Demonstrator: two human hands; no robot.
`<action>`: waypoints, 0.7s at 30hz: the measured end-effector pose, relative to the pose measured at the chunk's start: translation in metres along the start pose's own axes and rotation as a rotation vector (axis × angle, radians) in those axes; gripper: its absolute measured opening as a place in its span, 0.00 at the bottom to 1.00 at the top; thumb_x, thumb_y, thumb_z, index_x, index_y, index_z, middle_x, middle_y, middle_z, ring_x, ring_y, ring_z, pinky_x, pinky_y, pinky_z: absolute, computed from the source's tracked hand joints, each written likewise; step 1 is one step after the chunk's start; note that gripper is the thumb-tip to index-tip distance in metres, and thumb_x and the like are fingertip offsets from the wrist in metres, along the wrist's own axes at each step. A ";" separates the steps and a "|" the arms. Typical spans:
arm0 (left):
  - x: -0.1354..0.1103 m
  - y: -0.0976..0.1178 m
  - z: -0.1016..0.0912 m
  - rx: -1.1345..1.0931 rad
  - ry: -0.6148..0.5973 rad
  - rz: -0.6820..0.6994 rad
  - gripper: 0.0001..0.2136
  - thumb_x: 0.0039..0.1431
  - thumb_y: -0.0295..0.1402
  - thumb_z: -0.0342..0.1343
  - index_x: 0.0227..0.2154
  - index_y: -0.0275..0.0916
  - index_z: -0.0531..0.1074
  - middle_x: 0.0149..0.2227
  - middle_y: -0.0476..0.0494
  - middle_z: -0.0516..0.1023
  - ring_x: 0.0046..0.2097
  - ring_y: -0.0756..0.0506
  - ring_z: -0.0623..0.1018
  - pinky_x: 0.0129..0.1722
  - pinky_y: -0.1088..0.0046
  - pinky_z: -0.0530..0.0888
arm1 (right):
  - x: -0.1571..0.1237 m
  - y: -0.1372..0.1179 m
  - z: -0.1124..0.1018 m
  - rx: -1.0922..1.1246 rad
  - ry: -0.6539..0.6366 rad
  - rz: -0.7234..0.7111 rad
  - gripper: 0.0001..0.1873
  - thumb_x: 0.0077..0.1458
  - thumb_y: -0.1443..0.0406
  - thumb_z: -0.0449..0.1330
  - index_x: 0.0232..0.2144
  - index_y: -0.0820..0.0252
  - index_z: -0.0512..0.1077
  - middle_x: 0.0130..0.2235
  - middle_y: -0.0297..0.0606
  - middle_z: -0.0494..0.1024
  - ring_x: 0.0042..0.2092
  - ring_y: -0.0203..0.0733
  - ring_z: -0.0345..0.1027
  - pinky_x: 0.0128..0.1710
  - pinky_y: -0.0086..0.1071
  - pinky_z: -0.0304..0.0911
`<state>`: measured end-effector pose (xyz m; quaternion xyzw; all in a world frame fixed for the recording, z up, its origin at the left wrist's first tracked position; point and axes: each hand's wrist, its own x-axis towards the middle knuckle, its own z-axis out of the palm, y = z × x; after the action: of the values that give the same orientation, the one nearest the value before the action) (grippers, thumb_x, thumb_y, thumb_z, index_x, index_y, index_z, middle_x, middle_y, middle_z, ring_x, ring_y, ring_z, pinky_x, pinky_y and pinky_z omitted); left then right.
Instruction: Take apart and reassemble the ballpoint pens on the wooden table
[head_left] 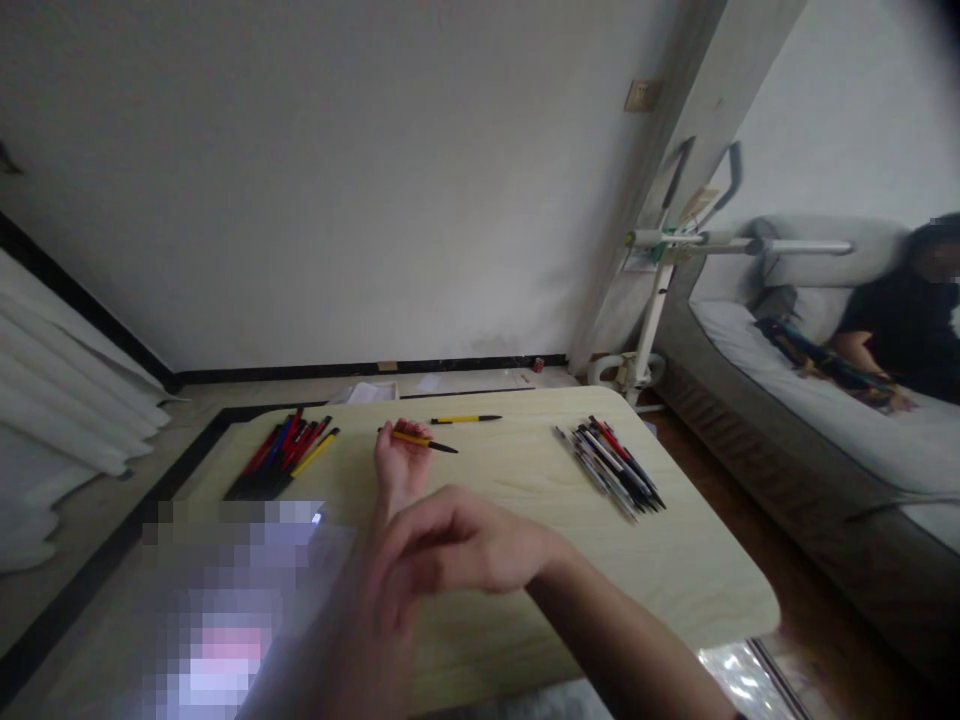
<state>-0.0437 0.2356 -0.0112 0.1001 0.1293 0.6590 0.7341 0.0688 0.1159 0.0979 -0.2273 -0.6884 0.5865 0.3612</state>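
Note:
My left hand (pixel 400 462) is raised over the middle of the pale wooden table (pixel 697 580), fingers curled round a yellow pen (pixel 424 441) with a black tip pointing right. My right hand (pixel 450 550) hovers nearer to me, crossing in front of my left forearm, fingers loosely bent and apart, with nothing seen in them. A second yellow and black pen (pixel 465 419) lies on the table just beyond the held one.
A heap of red, blue and yellow pens (pixel 289 452) lies at the table's left. A row of dark pens (pixel 611 462) lies at the right. A blurred patch covers the near left. Another person sits on a grey sofa (pixel 787 390) at the right; a white stand (pixel 652 300) is beside it.

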 end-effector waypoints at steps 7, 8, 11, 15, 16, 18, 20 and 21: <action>0.004 -0.009 0.002 0.126 0.158 0.100 0.10 0.56 0.35 0.46 0.25 0.35 0.66 0.27 0.42 0.73 0.33 0.46 0.75 0.33 0.69 0.71 | 0.005 0.085 -0.070 -0.589 0.718 0.183 0.15 0.50 0.60 0.53 0.37 0.63 0.67 0.26 0.35 0.69 0.24 0.32 0.59 0.24 0.26 0.55; 0.004 -0.011 0.004 0.151 0.160 0.096 0.11 0.56 0.36 0.46 0.25 0.35 0.66 0.28 0.41 0.74 0.34 0.45 0.75 0.33 0.69 0.71 | 0.004 0.095 -0.072 -0.630 0.689 0.187 0.15 0.50 0.60 0.53 0.39 0.62 0.66 0.27 0.35 0.70 0.24 0.32 0.60 0.25 0.26 0.55; 0.003 -0.017 0.007 0.246 0.133 0.064 0.11 0.55 0.38 0.47 0.28 0.35 0.66 0.31 0.39 0.74 0.35 0.44 0.75 0.34 0.67 0.71 | 0.000 0.108 -0.069 -0.721 0.607 0.192 0.13 0.50 0.60 0.54 0.38 0.60 0.67 0.27 0.35 0.71 0.26 0.34 0.61 0.27 0.26 0.55; 0.001 -0.029 0.008 0.547 0.097 0.079 0.14 0.51 0.42 0.51 0.28 0.33 0.67 0.26 0.40 0.75 0.29 0.46 0.76 0.28 0.70 0.71 | -0.009 0.107 -0.073 -0.730 0.596 0.193 0.10 0.52 0.62 0.51 0.30 0.60 0.70 0.26 0.36 0.72 0.27 0.35 0.62 0.28 0.26 0.54; 0.000 -0.032 0.008 0.660 0.106 0.100 0.15 0.49 0.43 0.52 0.27 0.33 0.68 0.23 0.41 0.75 0.25 0.46 0.75 0.25 0.72 0.71 | -0.012 0.106 -0.076 -0.716 0.610 0.187 0.10 0.53 0.63 0.50 0.29 0.60 0.70 0.26 0.36 0.71 0.27 0.35 0.62 0.28 0.26 0.54; -0.002 -0.036 0.007 0.847 0.133 0.128 0.16 0.47 0.44 0.53 0.25 0.32 0.68 0.19 0.42 0.73 0.21 0.47 0.73 0.21 0.74 0.69 | -0.016 0.105 -0.083 -0.674 0.647 0.180 0.12 0.54 0.62 0.49 0.29 0.61 0.70 0.24 0.36 0.70 0.26 0.34 0.61 0.27 0.26 0.54; -0.004 -0.037 0.007 0.925 0.143 0.112 0.18 0.46 0.46 0.53 0.25 0.32 0.68 0.18 0.42 0.73 0.19 0.47 0.73 0.20 0.73 0.68 | -0.019 0.104 -0.088 -0.624 0.654 0.172 0.14 0.54 0.61 0.47 0.28 0.62 0.69 0.21 0.34 0.68 0.24 0.33 0.59 0.25 0.25 0.53; -0.005 -0.037 0.007 0.927 0.140 0.098 0.18 0.46 0.46 0.52 0.25 0.32 0.68 0.17 0.42 0.73 0.19 0.47 0.72 0.20 0.73 0.68 | -0.020 0.103 -0.089 -0.598 0.644 0.167 0.15 0.55 0.60 0.47 0.27 0.62 0.69 0.20 0.33 0.67 0.23 0.33 0.58 0.24 0.25 0.52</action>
<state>-0.0070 0.2269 -0.0162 0.3786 0.4541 0.5708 0.5698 0.1378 0.1802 -0.0026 -0.5474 -0.6594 0.2884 0.4270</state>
